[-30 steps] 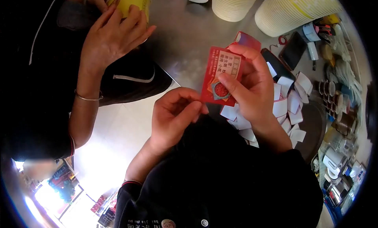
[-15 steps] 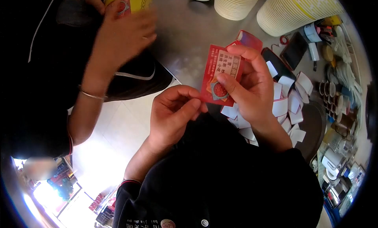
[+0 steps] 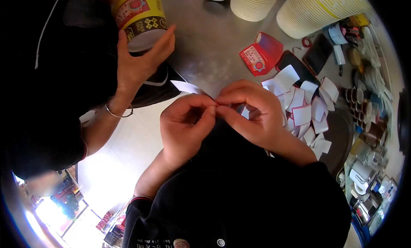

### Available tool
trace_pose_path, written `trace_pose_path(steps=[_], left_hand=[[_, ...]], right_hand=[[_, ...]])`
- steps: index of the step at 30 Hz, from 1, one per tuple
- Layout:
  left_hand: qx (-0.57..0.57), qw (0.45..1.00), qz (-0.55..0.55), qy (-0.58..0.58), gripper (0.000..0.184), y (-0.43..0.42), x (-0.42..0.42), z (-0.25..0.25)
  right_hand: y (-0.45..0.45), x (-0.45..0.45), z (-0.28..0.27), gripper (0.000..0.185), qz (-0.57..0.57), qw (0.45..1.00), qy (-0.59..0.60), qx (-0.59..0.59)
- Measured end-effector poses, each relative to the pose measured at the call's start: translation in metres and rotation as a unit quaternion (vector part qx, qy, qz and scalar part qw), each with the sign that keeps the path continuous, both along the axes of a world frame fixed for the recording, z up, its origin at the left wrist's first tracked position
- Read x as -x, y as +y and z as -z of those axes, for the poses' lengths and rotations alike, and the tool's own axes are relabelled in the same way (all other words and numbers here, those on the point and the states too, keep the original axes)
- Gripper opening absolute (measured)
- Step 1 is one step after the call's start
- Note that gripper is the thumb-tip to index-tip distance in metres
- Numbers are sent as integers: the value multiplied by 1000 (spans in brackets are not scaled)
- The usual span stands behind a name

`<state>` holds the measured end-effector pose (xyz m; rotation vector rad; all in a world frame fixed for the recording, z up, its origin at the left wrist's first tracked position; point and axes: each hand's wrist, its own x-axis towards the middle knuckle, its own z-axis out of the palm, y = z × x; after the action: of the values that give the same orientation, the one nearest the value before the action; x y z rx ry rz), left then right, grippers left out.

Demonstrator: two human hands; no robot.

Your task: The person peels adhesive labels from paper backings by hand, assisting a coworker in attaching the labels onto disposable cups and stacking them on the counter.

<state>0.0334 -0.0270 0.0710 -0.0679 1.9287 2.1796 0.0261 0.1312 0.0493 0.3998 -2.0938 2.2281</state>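
Note:
My left hand [image 3: 188, 124] and my right hand [image 3: 252, 113] meet in front of my chest, thumbs and forefingers pinched on a sticker [image 3: 187, 87]. Its white back shows beyond my left fingers, seen at a slant; my fingers hide the rest. Past my right hand lies a stack of red printed stickers [image 3: 252, 61] on the metal table [image 3: 205, 55]. A heap of curled white backing papers [image 3: 299, 104] spreads beside my right forearm.
At the left, another person's hand [image 3: 139, 68] is at a yellow paper cup [image 3: 150, 23] bearing a red sticker. Stacked cups [image 3: 317, 12] stand at the back. Phones [image 3: 319, 54] and a red tape roll [image 3: 306, 42] lie on the right.
My right hand has come down and left to meet my left hand; the sticker has turned from its red face to its white back. The other person's cup is tilted, its base showing.

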Motion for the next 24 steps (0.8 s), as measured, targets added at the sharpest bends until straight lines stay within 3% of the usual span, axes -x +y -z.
trace_pose_path(steps=[5, 8, 10, 11, 13, 14, 16, 17, 19, 24], left_hand=[[85, 994, 50, 49, 12, -1, -1, 7], [91, 995, 46, -9, 6, -1, -1, 10], [35, 986, 70, -148, 7, -2, 5, 33], [75, 979, 118, -148, 11, 4, 8, 46], [85, 940, 240, -227, 20, 17, 15, 79], [85, 940, 243, -225, 20, 23, 18, 92], [199, 932, 270, -139, 27, 35, 26, 111], [198, 931, 274, -139, 27, 41, 34, 113], [352, 913, 206, -4, 39, 52, 53, 114], [476, 857, 129, 147, 50, 87, 88, 124]], right_hand=[[21, -1, 2, 9, -69, 991, -111, 32], [47, 7, 9, 8, 125, 986, -85, 65], [72, 16, 5, 10, 269, 961, -55, 20], [82, 18, -1, 11, 323, 943, -79, 4], [89, 21, -8, 11, 342, 939, -31, -6], [91, 22, -11, 10, 359, 933, 17, -18], [90, 22, -12, 12, 366, 930, 34, -28], [89, 21, -12, 11, 361, 932, 29, -16], [86, 19, -11, 11, 358, 933, 22, -3], [74, 17, -14, 9, 313, 949, -26, -8]])
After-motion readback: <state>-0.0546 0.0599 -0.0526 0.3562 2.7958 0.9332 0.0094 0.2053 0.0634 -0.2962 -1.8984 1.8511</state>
